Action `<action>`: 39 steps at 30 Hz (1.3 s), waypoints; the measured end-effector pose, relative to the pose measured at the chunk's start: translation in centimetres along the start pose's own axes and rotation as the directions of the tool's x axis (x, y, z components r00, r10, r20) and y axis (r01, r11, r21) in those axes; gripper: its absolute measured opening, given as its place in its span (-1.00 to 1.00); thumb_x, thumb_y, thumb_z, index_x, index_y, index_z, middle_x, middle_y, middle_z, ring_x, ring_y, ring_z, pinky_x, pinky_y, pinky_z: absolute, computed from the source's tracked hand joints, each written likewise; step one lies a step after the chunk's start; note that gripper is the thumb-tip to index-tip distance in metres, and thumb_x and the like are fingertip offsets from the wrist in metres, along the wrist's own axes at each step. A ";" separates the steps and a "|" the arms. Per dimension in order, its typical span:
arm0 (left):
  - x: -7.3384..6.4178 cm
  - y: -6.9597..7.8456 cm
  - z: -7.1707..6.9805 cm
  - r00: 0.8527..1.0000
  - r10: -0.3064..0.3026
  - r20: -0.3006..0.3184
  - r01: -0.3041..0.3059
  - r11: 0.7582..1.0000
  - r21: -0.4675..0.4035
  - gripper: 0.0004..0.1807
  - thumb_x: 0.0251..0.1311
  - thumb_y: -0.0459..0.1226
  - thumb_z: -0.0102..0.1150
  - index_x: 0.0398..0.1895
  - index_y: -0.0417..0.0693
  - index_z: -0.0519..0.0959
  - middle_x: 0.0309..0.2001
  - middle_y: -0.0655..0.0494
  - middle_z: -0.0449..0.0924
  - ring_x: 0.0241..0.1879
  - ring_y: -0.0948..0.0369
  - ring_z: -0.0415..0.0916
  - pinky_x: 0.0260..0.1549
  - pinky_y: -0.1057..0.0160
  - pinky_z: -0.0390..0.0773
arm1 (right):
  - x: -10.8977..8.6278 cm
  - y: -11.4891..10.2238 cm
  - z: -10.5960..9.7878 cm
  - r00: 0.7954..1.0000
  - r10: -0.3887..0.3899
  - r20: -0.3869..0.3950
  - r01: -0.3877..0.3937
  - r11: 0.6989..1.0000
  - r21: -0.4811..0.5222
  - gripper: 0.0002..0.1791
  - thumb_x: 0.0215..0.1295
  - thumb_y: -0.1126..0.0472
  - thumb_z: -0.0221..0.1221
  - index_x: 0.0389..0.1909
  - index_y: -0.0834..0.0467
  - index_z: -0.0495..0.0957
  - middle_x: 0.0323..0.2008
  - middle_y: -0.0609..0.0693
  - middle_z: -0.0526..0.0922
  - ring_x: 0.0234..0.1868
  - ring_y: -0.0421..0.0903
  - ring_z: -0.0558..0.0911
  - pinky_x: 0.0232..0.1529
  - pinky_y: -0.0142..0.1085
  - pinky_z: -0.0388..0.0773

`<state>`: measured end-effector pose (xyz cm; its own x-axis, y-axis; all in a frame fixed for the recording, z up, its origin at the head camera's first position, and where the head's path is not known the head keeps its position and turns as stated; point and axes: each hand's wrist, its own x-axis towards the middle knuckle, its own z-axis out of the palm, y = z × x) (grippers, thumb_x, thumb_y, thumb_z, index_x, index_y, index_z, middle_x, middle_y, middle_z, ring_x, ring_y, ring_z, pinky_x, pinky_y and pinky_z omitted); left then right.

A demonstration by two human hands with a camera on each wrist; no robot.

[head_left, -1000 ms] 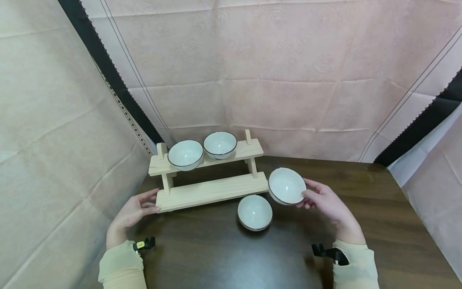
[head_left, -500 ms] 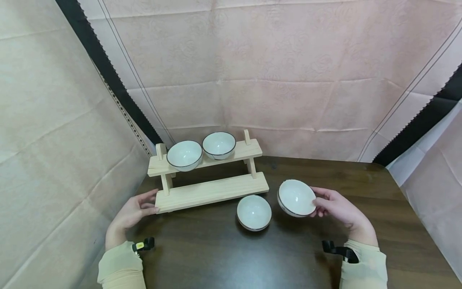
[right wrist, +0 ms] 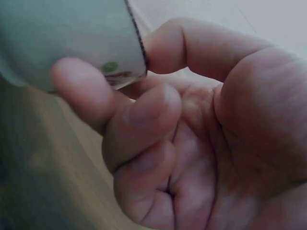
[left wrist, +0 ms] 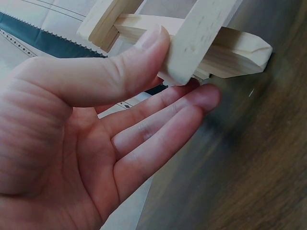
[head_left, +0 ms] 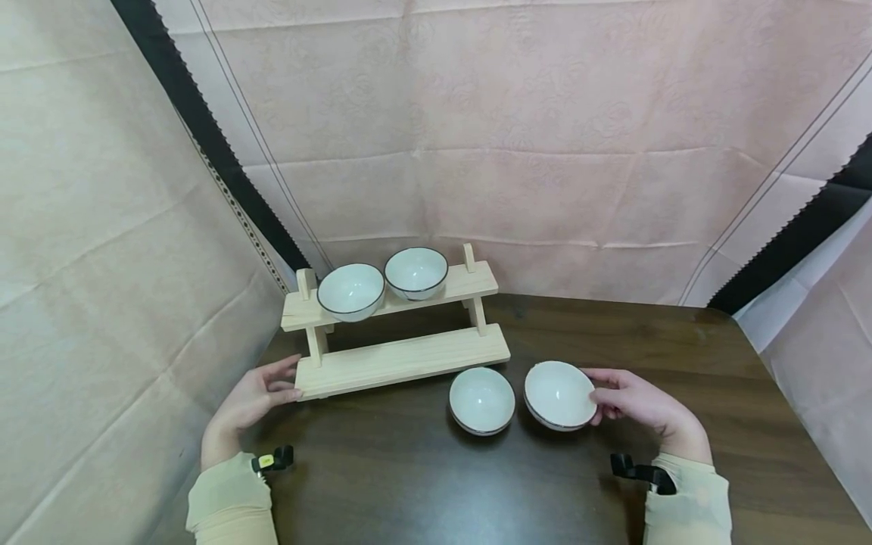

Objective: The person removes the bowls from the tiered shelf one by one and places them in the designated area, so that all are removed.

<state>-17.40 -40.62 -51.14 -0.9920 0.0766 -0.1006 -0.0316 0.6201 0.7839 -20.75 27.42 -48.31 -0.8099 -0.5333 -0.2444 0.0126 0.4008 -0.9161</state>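
A two-tier wooden rack (head_left: 402, 362) stands on the table, its left end gripped by my left hand (head_left: 248, 401). In the left wrist view the thumb lies against the end of a board (left wrist: 196, 45), fingers stretched beneath it. My right hand (head_left: 633, 405) pinches the right side of a white bowl (head_left: 559, 393) with a dark rim, close over the table. The right wrist view shows a green spot on its outer wall (right wrist: 72, 33), with the other fingers curled below. Just left of it sits a second white bowl (head_left: 481, 400), in front of the rack.
Two more white bowls, a left one (head_left: 350, 291) and a right one (head_left: 416, 272), sit side by side on the rack's upper board. Pale cloth (head_left: 531, 151) hangs behind the dark wooden table (head_left: 436, 484) and along its sides.
My right hand has carried its bowl from beside the rack's right end rightward and toward me, down next to the other front bowl. My left hand has stayed on the rack.
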 end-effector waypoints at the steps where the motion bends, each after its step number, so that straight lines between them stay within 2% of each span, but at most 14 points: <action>1: 0.0 0.0 0.0 1.000 0.000 -0.002 0.000 1.000 0.000 -0.14 0.33 -0.19 0.50 0.61 -0.25 0.32 0.33 -0.39 0.54 0.13 -0.14 0.69 0.16 -0.17 0.64 | 0.0 0.0 0.0 1.000 0.003 0.007 -0.003 1.000 -0.010 -0.31 0.57 0.28 0.11 0.56 0.53 0.16 -0.35 0.24 0.75 -0.37 0.11 0.64 -0.34 -0.30 0.55; 8: 0.0 0.2 0.1 1.000 -0.001 -0.005 0.001 1.000 -0.004 -0.14 0.32 -0.20 0.50 0.61 -0.25 0.32 0.33 -0.39 0.54 0.14 -0.15 0.69 0.16 -0.18 0.64 | 0.2 0.3 0.3 0.998 0.001 0.066 0.001 1.000 -0.029 -0.34 0.55 0.30 0.11 0.54 0.51 0.21 -0.36 0.18 0.76 -0.36 0.12 0.69 -0.37 -0.30 0.56; 18: 0.0 0.3 0.1 1.000 -0.018 0.000 0.018 1.000 -0.003 -0.13 0.33 -0.17 0.49 0.61 -0.23 0.32 0.34 -0.38 0.54 0.16 -0.18 0.67 0.19 -0.21 0.62 | 0.3 0.6 0.6 0.988 -0.036 0.151 0.040 0.999 -0.021 -0.31 0.54 0.31 0.11 0.54 0.55 0.16 -0.40 0.21 0.77 -0.47 -0.11 0.59 -0.43 -0.34 0.51; 32: 0.0 0.4 0.1 1.000 -0.017 0.005 0.017 1.000 -0.002 -0.14 0.35 -0.16 0.48 0.62 -0.22 0.32 0.34 -0.36 0.55 0.17 -0.16 0.67 0.18 -0.17 0.63 | 0.5 0.7 0.6 0.989 -0.022 0.148 0.027 0.999 -0.030 -0.31 0.56 0.29 0.11 0.55 0.53 0.16 -0.39 0.22 0.77 -0.49 -0.09 0.58 -0.44 -0.30 0.52; 39: 0.2 0.0 0.1 1.000 -0.010 0.005 0.010 1.000 -0.011 -0.14 0.36 -0.20 0.47 0.62 -0.25 0.30 0.35 -0.39 0.54 0.16 -0.19 0.66 0.19 -0.23 0.61 | 0.6 0.9 0.7 0.991 -0.009 0.135 0.014 0.999 -0.033 -0.30 0.56 0.27 0.11 0.56 0.53 0.16 -0.38 0.22 0.77 -0.48 -0.08 0.58 -0.43 -0.29 0.52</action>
<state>-17.53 -40.54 -51.27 -0.9910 0.0737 -0.1116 -0.0433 0.6126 0.7892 -20.86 26.91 -49.49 -0.7233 -0.6326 -0.2767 -0.0179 0.4178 -0.9084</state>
